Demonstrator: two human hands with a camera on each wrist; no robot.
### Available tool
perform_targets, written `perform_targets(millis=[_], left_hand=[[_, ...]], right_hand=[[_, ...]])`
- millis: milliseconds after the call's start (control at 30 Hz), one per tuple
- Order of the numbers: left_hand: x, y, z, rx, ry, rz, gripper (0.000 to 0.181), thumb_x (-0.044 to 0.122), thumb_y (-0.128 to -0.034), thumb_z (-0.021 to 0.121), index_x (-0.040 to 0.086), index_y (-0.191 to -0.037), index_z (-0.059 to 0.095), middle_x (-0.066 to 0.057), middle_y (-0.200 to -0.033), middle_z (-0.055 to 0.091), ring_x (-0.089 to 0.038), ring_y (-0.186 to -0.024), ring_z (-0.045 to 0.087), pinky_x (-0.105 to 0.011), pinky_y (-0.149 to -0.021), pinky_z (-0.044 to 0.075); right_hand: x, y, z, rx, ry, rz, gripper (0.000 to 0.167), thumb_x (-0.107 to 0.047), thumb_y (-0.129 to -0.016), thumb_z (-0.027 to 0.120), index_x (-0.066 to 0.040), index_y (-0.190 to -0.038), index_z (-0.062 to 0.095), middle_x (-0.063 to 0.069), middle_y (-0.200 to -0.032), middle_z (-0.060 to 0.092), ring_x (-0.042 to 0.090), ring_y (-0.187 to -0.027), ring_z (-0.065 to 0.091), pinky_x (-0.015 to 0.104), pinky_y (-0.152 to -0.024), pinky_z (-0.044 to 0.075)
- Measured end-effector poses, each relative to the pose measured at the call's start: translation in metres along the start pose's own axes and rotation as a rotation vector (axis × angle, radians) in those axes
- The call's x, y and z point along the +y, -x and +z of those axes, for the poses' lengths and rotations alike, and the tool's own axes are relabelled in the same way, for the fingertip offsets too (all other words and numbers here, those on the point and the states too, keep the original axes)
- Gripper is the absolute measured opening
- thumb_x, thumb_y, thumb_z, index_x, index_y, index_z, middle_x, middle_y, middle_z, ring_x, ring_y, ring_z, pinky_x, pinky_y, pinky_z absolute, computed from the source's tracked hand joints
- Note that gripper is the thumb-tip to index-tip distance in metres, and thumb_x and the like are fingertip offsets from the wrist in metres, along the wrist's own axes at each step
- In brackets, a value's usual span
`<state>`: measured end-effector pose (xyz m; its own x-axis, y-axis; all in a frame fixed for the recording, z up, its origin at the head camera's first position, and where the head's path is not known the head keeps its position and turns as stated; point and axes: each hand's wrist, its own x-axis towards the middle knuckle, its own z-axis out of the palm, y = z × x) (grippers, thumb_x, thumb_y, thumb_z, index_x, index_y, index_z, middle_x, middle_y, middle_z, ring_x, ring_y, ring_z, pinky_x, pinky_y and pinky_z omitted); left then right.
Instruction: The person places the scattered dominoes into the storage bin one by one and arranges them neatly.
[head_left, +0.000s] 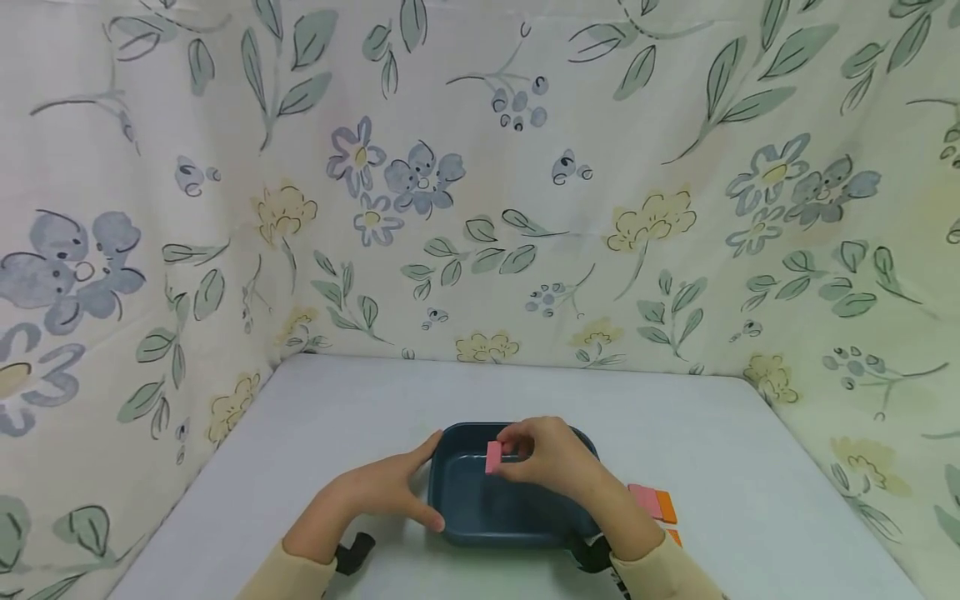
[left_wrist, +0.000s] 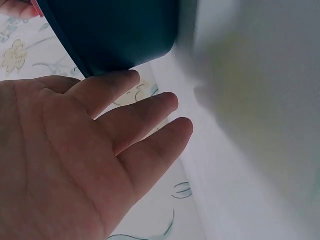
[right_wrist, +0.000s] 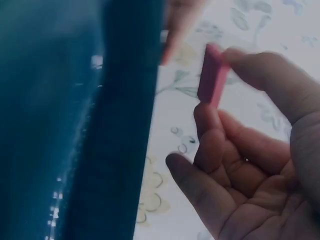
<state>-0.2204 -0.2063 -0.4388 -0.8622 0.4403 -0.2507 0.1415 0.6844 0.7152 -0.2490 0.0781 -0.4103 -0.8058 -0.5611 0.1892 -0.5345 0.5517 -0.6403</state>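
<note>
A dark blue rectangular tray (head_left: 480, 538) with rounded corners sits on the white table. My left hand (head_left: 386, 487) spans its left side, fingers stretched toward the back corner and thumb by the front corner. In the left wrist view, the fingers (left_wrist: 145, 120) are straight and spread, with one touching the tray wall (left_wrist: 120, 35). Above the tray, my right hand (head_left: 551, 454) pinches a small, flat pink block (head_left: 493, 457) between thumb and fingertips. The right wrist view has the pink block (right_wrist: 212, 75) held by two opposite ends, beside the tray wall (right_wrist: 125, 120).
Right of the tray, partly behind the right forearm, lie pink pieces (head_left: 645, 500) and an orange piece (head_left: 666, 507). Another orange piece (head_left: 675, 537) shows just below them. A floral curtain (head_left: 480, 208) surrounds the table (head_left: 750, 467) at the back and sides.
</note>
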Motion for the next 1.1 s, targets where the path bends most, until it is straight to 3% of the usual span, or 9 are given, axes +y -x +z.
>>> perform_targets(millis=[167, 433, 700, 867, 1100], left_hand=[[0.0, -0.001, 0.0, -0.002, 0.009, -0.01, 0.129, 0.05, -0.0683, 0.091, 0.016, -0.163, 0.01, -0.013, -0.162, 0.026, -0.035, -0.147, 0.026, -0.063, -0.111, 0.028], [-0.004, -0.001, -0.005, 0.002, -0.028, -0.012, 0.129, 0.053, -0.0685, 0.09, 0.016, -0.163, 0.009, -0.013, -0.162, 0.026, -0.035, -0.147, 0.026, -0.062, -0.112, 0.027], [-0.007, 0.002, -0.006, -0.008, 0.011, 0.013, 0.128, 0.047, -0.0694, 0.091, 0.016, -0.163, 0.01, -0.011, -0.164, 0.023, -0.033, -0.148, 0.024, -0.061, -0.113, 0.025], [-0.006, 0.001, -0.002, -0.008, 0.014, 0.038, 0.127, 0.048, -0.0702, 0.09, 0.015, -0.163, 0.01, -0.012, -0.163, 0.025, -0.033, -0.148, 0.025, -0.061, -0.113, 0.026], [-0.004, -0.001, 0.002, -0.003, 0.027, 0.049, 0.127, 0.047, -0.0701, 0.091, 0.016, -0.163, 0.009, -0.013, -0.163, 0.025, -0.034, -0.148, 0.025, -0.061, -0.113, 0.026]], right_hand=[[-0.002, 0.001, 0.018, -0.021, 0.011, 0.032, 0.034, -0.031, -0.08, 0.086, -0.011, -0.105, 0.075, -0.011, -0.084, 0.065, 0.007, -0.069, 0.055, 0.025, -0.059, 0.05], [-0.004, -0.017, 0.051, 0.06, 0.019, 0.111, 0.029, -0.025, -0.078, 0.087, -0.004, -0.096, 0.077, -0.006, -0.081, 0.068, 0.007, -0.074, 0.059, 0.025, -0.062, 0.052], [-0.007, -0.033, 0.081, -0.022, 0.128, 0.175, 0.016, -0.021, -0.079, 0.086, -0.007, -0.082, 0.076, -0.01, -0.068, 0.064, 0.005, -0.061, 0.056, 0.024, -0.057, 0.05], [-0.004, -0.035, 0.088, -0.05, 0.248, 0.158, 0.014, -0.023, -0.08, 0.084, -0.012, -0.081, 0.076, -0.013, -0.064, 0.059, 0.005, -0.058, 0.052, 0.025, -0.055, 0.047], [0.0, -0.033, 0.089, -0.048, 0.386, 0.094, 0.019, -0.023, -0.081, 0.08, -0.012, -0.097, 0.077, -0.01, -0.069, 0.056, 0.007, -0.061, 0.049, 0.027, -0.054, 0.044]])
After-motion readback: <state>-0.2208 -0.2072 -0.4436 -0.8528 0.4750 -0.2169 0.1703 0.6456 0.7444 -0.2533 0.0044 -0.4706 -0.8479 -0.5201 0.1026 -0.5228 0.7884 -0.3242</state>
